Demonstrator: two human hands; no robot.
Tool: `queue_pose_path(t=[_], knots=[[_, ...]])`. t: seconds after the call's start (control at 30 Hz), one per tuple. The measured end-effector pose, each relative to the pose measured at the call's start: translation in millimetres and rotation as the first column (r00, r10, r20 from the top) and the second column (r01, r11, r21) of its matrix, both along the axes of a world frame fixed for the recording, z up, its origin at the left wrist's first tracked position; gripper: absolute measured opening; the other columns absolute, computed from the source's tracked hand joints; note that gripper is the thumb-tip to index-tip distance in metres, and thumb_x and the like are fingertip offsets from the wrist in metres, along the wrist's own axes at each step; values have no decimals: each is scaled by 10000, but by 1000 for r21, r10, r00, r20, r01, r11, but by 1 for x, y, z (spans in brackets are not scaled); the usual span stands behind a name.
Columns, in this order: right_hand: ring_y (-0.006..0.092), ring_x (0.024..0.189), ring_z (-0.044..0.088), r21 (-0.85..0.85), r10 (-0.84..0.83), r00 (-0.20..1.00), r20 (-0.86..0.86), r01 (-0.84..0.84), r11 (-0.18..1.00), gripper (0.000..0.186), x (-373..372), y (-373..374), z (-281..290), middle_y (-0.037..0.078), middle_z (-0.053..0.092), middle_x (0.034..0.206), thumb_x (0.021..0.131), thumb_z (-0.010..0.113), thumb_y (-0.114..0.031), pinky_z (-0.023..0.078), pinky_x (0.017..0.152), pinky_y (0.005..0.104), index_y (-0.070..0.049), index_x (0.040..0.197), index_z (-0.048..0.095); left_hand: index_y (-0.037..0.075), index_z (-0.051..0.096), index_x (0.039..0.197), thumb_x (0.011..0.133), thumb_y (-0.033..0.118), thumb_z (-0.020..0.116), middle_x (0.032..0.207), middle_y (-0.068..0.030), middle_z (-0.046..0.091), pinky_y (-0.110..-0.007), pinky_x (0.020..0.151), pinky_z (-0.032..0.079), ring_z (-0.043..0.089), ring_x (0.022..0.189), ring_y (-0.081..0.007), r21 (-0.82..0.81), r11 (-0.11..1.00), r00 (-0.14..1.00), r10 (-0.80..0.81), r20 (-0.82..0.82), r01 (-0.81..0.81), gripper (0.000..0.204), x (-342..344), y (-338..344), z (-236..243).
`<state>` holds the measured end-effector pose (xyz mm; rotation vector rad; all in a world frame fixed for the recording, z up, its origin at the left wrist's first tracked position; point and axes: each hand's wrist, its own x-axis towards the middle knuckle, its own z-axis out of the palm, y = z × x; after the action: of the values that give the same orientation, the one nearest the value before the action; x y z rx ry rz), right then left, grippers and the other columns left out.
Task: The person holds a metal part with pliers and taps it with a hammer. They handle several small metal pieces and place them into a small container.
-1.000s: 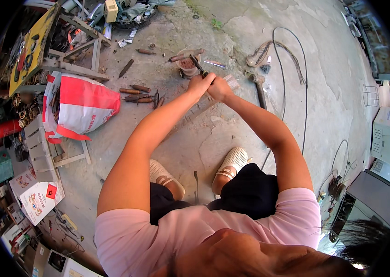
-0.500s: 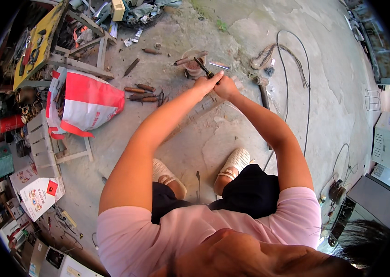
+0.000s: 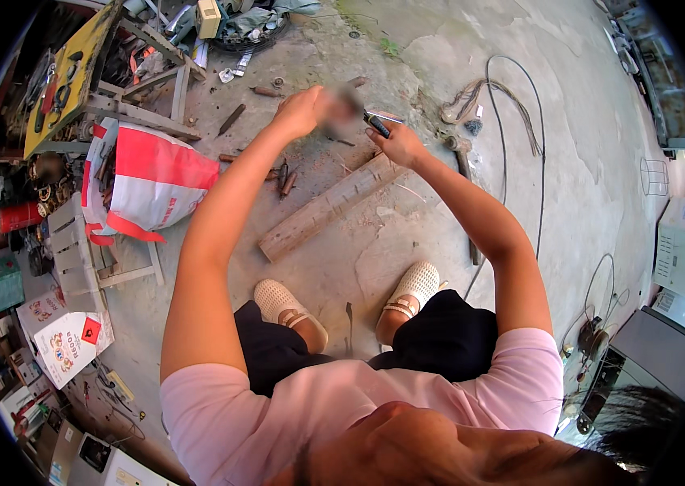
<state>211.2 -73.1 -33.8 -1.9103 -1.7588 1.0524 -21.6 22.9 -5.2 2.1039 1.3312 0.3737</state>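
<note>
My right hand (image 3: 398, 144) is closed around a slim tool with a black-and-yellow handle (image 3: 376, 124); the tool's far end runs into a blurred patch. Left of that patch, my left hand (image 3: 300, 112) is curled closed, its fingertips turned toward the blur. What it grips is smeared and cannot be made out. A brown cylindrical piece (image 3: 357, 82) pokes out at the far side of the blur. Nearer to me, a worn wooden board (image 3: 322, 211) lies slantwise on the floor. Several brown, handle-like pieces (image 3: 287, 185) lie left of the board.
A hammer (image 3: 462, 162) lies right of my right hand, beside a looped cable (image 3: 542, 162). At left, a red-and-white bag (image 3: 160, 182) stands by a wooden stool (image 3: 75, 251) and a yellow-topped bench (image 3: 67, 73) with tools. My feet flank the near floor.
My hands have parted: the left has let go of the tool and moved left, while the right keeps it and has shifted slightly right. The wooden board is now more exposed.
</note>
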Motion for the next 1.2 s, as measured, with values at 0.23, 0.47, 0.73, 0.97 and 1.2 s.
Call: queue_pose_path(t=[0.23,0.47,0.73,0.97,1.2], knots=[[194,716,582,-316,-80,925,-372,-45,948,468,-7,1,5,90,600,730,869,591,-468,461,677,338,-2,829,611,74,570,1157,991,362,405,1029,-145,665,-448,882,373,609,1000,-320,231,973,983,35,-181,8,372,-1,-9,-3],[267,709,616,-265,-106,973,-206,49,963,443,-12,-3,-4,140,627,743,878,582,-446,478,683,363,-7,837,618,62,578,1110,995,349,408,1005,-164,663,-438,859,397,609,984,-332,140,989,969,85,-233,-53,353,13,-19,16],[414,872,627,104,15,968,252,-42,994,343,3,-2,20,247,655,878,874,576,-386,500,773,474,-67,977,651,15,549,1041,984,392,423,943,-225,644,-494,781,455,604,910,-412,-47,988,989,-146,-35,144,402,4,-29,30],[376,771,657,131,67,852,519,-157,979,267,25,14,12,183,673,803,829,596,-334,523,679,476,-98,951,620,2,559,1021,982,389,415,894,-238,655,-503,772,466,618,875,-421,31,992,914,-99,-393,120,415,24,-36,46],[371,882,652,53,93,917,389,-123,991,407,19,7,26,214,667,894,835,605,-389,521,761,455,-33,1031,595,1,575,1064,983,383,394,1032,-235,638,-494,851,446,587,1005,-409,-154,986,952,-108,-286,65,430,25,-32,64]])
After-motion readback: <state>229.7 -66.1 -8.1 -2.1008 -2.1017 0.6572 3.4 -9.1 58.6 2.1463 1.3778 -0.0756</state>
